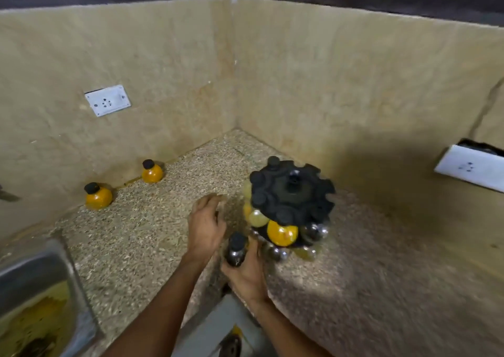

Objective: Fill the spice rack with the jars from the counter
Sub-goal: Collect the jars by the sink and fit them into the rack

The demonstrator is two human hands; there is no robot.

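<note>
A round black spice rack stands on the speckled counter near the corner, with several jars hanging under its notched top, one of them orange. My right hand grips a dark jar with a black cap just left of the rack's base. My left hand hovers open beside the rack, holding nothing. Two orange jars with black caps stand against the left wall, one nearer the corner and one further left.
A steel sink with yellowish residue sits at the lower left. White wall sockets are on the left wall and right wall. The counter edge runs below my arms.
</note>
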